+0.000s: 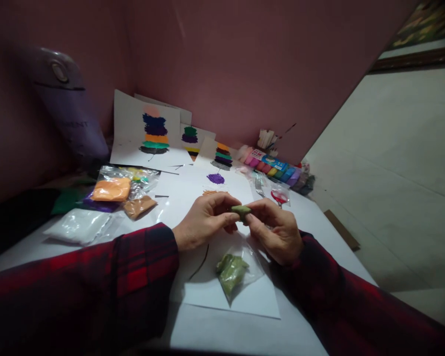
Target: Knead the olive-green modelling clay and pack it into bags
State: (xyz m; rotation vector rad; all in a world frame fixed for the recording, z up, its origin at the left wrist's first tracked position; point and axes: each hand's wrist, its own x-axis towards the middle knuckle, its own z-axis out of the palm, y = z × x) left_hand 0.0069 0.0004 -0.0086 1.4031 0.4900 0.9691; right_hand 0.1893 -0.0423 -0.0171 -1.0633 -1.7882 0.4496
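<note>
A small lump of olive-green modelling clay (241, 211) is pinched between my two hands, above a sheet of white paper (267, 296). My left hand (207, 220) grips its left end with thumb and fingers. At its other end, the thumb and forefinger of my right hand (276, 230) close on it. Below my hands, a clear plastic bag of green clay (232, 272) lies on the paper. A purple clay patch (216, 178) and an orange one (215, 193) sit on the paper's far part, the orange partly hidden by my left hand. A dark curved line shows near my left wrist.
Left lie bags of orange clay (111, 189), brown clay (139, 206) and white clay (77, 226). Sheets with coloured bands (128, 133) lean at the back. A multicoloured clay pack (270, 165), a fork (258, 186) and a red-handled item (279, 197) are at right. A purple bottle (68, 109) stands left.
</note>
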